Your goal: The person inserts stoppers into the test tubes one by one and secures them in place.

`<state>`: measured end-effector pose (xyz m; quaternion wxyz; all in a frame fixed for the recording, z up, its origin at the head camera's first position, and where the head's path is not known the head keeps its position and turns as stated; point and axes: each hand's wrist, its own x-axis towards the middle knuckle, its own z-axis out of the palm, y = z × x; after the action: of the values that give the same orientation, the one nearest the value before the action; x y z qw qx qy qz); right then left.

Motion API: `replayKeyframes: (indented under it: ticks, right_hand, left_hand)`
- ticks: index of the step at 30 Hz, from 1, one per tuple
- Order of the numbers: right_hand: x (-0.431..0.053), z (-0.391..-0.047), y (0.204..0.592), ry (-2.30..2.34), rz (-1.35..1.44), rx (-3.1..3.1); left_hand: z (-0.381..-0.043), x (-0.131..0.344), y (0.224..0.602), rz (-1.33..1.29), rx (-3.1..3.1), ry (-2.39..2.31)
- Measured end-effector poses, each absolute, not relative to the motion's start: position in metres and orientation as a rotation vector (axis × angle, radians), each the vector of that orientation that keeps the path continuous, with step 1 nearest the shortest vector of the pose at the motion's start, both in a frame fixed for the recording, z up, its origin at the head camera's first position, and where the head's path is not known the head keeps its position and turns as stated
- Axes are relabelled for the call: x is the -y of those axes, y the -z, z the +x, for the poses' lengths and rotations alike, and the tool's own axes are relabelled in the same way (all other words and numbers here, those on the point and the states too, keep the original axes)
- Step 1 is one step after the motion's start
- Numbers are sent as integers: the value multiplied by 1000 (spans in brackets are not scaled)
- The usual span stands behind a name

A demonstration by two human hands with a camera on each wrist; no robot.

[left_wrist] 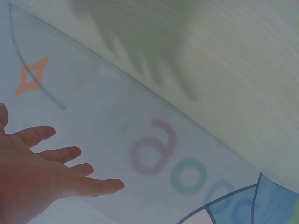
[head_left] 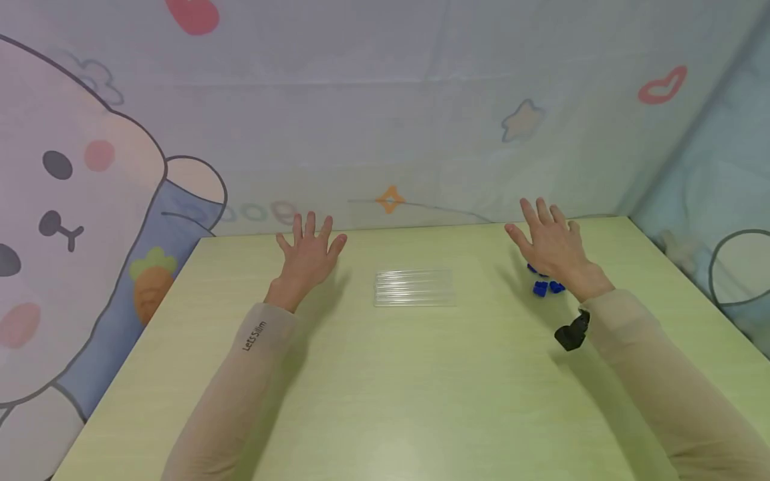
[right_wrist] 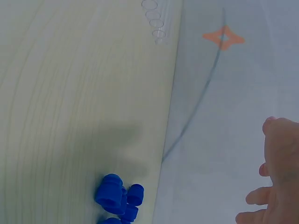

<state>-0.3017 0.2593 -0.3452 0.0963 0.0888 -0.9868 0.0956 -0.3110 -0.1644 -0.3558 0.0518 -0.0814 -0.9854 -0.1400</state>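
Observation:
My left hand (head_left: 309,259) is held over the far left part of the table with its fingers spread, holding nothing. In the left wrist view the same hand (left_wrist: 56,172) shows straight fingers in front of the backdrop. My right hand (head_left: 553,246) hovers above several small blue caps (head_left: 540,288), fingers extended, and partly hides them in the head view. The right wrist view shows the blue caps (right_wrist: 110,192) clustered near the table's far edge, apart from the hand (right_wrist: 280,172). Between the hands, several clear plastic tubes (head_left: 414,288) lie side by side; their round ends show in the right wrist view.
A pale wood-grain table (head_left: 409,387) reaches to a printed cloth backdrop (head_left: 385,120) with a cartoon bear on the left. A black wrist camera (head_left: 571,333) hangs beside the right sleeve. Another cloth (head_left: 734,194) hangs along the right side.

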Motion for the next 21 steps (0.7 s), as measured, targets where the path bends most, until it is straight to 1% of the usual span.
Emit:
replayKeyframes:
  ticks: [10,21]
  right_hand:
    - [-273,-307,346,-172,275,2936]
    - [-297,-317,364,-280,321,3061]
  left_hand:
    - [-310,163,354,-242,3018,412]
    - [-310,161,355,-259,3031,397]
